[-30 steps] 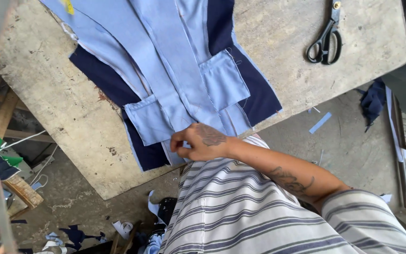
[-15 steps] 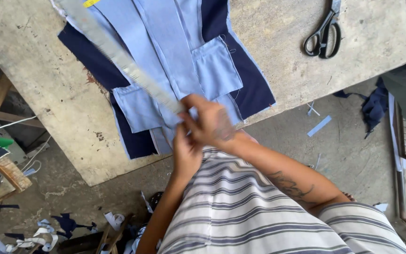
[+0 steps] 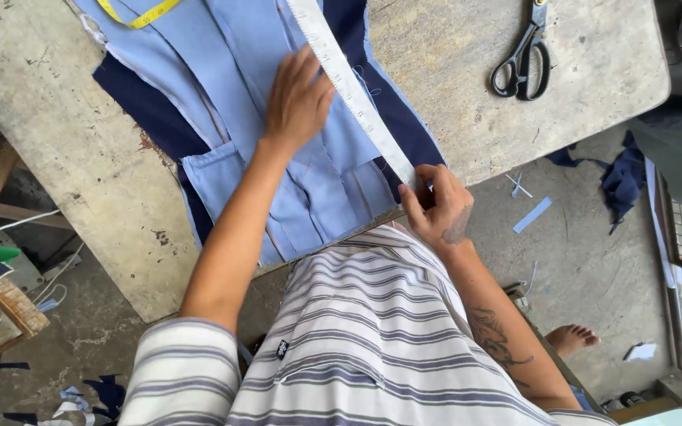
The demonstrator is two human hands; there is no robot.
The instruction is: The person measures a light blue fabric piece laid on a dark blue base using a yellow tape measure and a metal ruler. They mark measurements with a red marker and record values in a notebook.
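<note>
Right hand [image 3: 438, 207], centre right of the frame: fingers curled, thumb and fingertips pinching the near end of the ruler [image 3: 350, 83] at the table's front edge. We judge this grip fixes the near end so the far end can be swung into line.

Left hand [image 3: 297, 99], upper centre: fingers spread and laid flat, palm down, touching the ruler's left edge and pressing the cloth [image 3: 238, 71]. We judge the flat hand keeps both ruler and fabric from creeping.

Ruler: long, pale, marked along one edge; it runs diagonally from the top centre down to the right hand, lying on the cloth.

Cloth: light blue cut pieces, stacked, with a pocket-like panel at lower left; spread across the upper middle of the frame.

Navy fabric [image 3: 140, 102]: beneath the blue pieces, showing at their left and right borders.

Tape measure [image 3: 140, 16]: yellow, looped at the top left, on the cloth.

Scissors [image 3: 524, 63]: black-handled, closed, upper right, well apart from both hands.

Table [image 3: 80, 181]: worn grey top, stained.

Floor scraps [image 3: 532, 214]: pale blue strips, right of centre.

Packages, labels, signs: we see none on the table.
</note>
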